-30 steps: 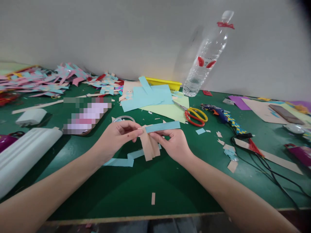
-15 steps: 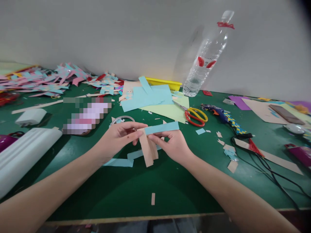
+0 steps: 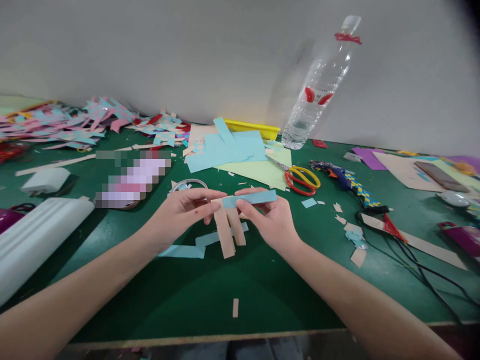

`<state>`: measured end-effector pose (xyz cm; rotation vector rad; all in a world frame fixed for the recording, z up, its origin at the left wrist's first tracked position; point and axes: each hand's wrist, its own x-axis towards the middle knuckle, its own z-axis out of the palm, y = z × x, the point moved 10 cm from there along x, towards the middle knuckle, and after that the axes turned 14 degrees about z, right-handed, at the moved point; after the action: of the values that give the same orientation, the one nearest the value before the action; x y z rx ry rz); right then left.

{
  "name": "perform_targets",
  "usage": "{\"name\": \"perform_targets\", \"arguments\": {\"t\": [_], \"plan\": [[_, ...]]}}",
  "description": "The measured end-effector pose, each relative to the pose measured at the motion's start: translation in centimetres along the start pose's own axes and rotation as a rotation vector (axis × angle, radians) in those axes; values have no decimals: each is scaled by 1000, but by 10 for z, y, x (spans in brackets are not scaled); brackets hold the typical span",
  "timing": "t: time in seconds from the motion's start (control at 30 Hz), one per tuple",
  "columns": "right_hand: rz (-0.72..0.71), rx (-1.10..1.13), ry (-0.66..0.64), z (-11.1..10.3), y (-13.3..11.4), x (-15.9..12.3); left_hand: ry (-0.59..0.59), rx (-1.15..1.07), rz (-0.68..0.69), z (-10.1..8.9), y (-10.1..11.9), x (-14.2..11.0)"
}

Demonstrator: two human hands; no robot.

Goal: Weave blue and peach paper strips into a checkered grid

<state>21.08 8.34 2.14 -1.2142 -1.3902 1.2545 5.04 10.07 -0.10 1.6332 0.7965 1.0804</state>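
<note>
My left grip (image 3: 190, 207) pinches the upper ends of the beige strips (image 3: 225, 233) between thumb and fingers. My right grip (image 3: 273, 216) grasps the blue strip (image 3: 260, 197), thumb on its near face. The blue strip's left end overlaps the beige strips, which hang down nearer me and left of the scissors (image 3: 288, 170). Beyond the scissors, a plastic bottle (image 3: 318, 95) stands by the wall (image 3: 150, 50); left of them, blue sheets (image 3: 232, 148) lie on the green worktop (image 3: 187, 300). Paper scraps (image 3: 359, 257) lie nearer me and right of the scissors.

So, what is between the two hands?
In the head view, beige paper strips hang between the left hand and right hand, a blue strip crossing their top.
</note>
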Motion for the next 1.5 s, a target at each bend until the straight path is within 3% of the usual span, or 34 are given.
{"name": "perform_targets", "arguments": {"t": [0.63, 0.93, 1.13, 1.23, 1.4, 1.5], "plan": [[14, -55, -27, 3, 3, 2, 3, 0, -4, 0, -3, -1], [59, -14, -38, 2, 4, 4, -48, 98, 38, 6, 14, 4], [107, 2, -15, -1, 10, 7, -20, 74, 34, -1, 2, 2], [156, 38, 21, -9, 18, 12, 70, 30, 33, -13, -4, 3], [179, 81, 105, -38, 32, 31, 356, -123, 5, -49, 2, 8], [204, 188, 205, -63, 42, 42, 401, -206, -79, -58, 11, 12]]}}
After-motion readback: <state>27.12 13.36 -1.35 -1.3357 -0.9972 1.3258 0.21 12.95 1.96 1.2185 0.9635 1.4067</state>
